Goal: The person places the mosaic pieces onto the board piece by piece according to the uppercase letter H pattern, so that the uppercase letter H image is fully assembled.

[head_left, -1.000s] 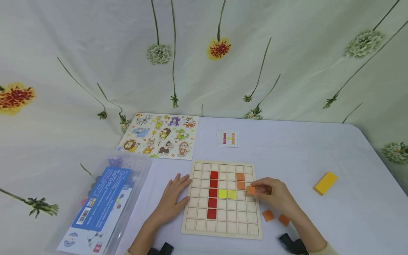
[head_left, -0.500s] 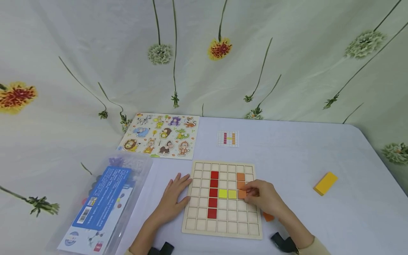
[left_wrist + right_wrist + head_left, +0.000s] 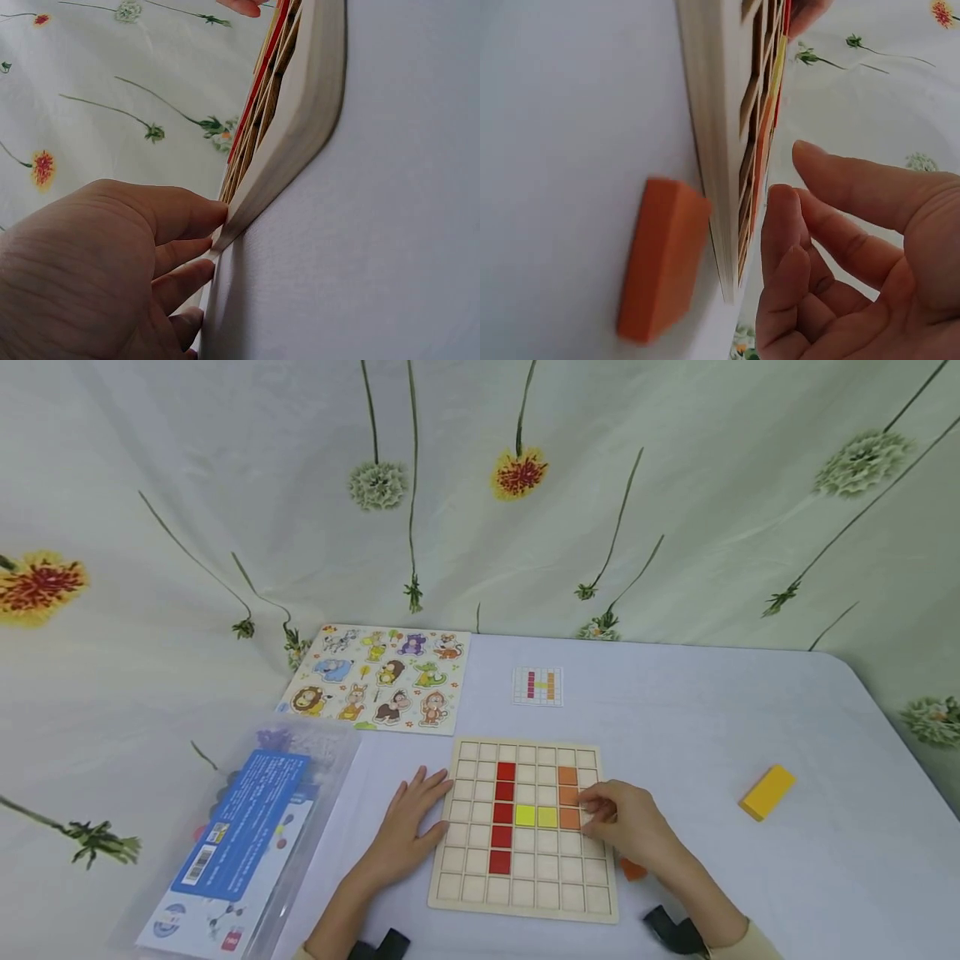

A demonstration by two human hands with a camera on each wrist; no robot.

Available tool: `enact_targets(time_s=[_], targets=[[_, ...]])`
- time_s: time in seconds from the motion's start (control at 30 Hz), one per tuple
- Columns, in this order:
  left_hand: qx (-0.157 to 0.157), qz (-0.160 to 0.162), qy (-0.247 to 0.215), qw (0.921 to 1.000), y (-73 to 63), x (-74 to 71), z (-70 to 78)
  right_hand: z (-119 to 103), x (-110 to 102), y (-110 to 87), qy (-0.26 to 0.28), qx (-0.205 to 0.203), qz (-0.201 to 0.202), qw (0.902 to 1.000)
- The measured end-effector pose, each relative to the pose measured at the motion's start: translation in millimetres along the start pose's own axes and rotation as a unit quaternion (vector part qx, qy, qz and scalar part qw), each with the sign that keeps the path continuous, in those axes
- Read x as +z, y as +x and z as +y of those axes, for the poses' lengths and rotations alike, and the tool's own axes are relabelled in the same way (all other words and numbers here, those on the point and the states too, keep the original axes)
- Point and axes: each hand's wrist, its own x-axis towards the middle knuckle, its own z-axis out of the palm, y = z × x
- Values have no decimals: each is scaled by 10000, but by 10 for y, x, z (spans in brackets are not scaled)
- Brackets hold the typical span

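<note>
A wooden grid board (image 3: 558, 870) lies before me, holding a column of red tiles (image 3: 502, 814), two yellow tiles (image 3: 536, 816) and a column of three orange tiles (image 3: 568, 797). My left hand (image 3: 408, 831) spreads its fingers against the board's left edge; the left wrist view shows its fingertips (image 3: 217, 214) touching that side. Over the right edge hovers my right hand (image 3: 630, 822), beside the lowest orange tile. In the right wrist view its thumb and index finger stand apart with nothing between them. A loose orange tile (image 3: 664, 262) lies by the board, partly hidden in the head view.
Behind the board lies a small card (image 3: 537, 687) printed with a coloured H pattern. An animal puzzle board (image 3: 375, 681) is at the back left, a clear plastic box (image 3: 322, 793) with a blue label in front of it. A yellow block (image 3: 767, 792) lies far right.
My right hand moved left with an orange tile, set it in the cell right of the yellow tiles, let go and drew back slightly. The left hand stayed put.
</note>
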Motion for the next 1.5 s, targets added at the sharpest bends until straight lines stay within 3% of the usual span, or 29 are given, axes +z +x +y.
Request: enact_targets(time_s=[0.23, 0.4, 0.9, 1.17, 1.5], targets=[[0, -8, 13, 10000, 5, 0, 7, 226, -325, -217, -176, -646, 117, 9977], [-44, -51, -2, 10000, 8, -16, 11, 406, -436, -386, -99, -688, 66, 9976], [-144, -58, 0, 9999, 2, -19, -6, 671, -393, -414, 453, -708, -807, 9932], [-98, -72, 25, 9999, 9, -8, 7, 709, -317, -426, 42, -913, -740, 9931], [-260, -177, 12, 9995, 17, -1, 21, 734, -312, -432, -44, -1157, -615, 9914]])
